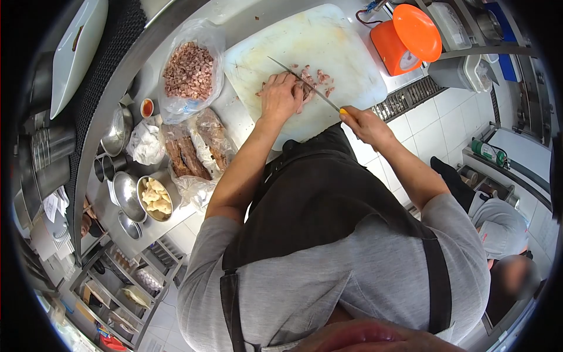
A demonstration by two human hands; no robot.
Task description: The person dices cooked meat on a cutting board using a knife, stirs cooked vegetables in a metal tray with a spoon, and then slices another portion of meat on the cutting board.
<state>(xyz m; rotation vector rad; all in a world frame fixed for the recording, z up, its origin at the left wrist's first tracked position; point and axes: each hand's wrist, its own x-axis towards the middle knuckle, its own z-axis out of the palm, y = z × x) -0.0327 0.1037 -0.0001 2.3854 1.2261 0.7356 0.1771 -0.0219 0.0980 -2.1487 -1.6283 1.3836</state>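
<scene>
My right hand (366,127) is closed around the yellow handle of a long kitchen knife (319,92). The blade runs diagonally over a white cutting board (311,35), right beside the fingers of my left hand (281,97). Those fingers are curled and hold down a piece of reddish meat (305,94), partly hidden under them. Small chopped bits of meat (324,77) lie on the board on the far side of the blade, with a few scraps near my left fingertips.
Left of the board are an open plastic bag of diced meat (187,73), wrapped dark slabs of meat (186,157) and a metal bowl of pale yellow pieces (155,198). An orange scale (394,50) stands at the right. Another person (498,226) is bent over at far right.
</scene>
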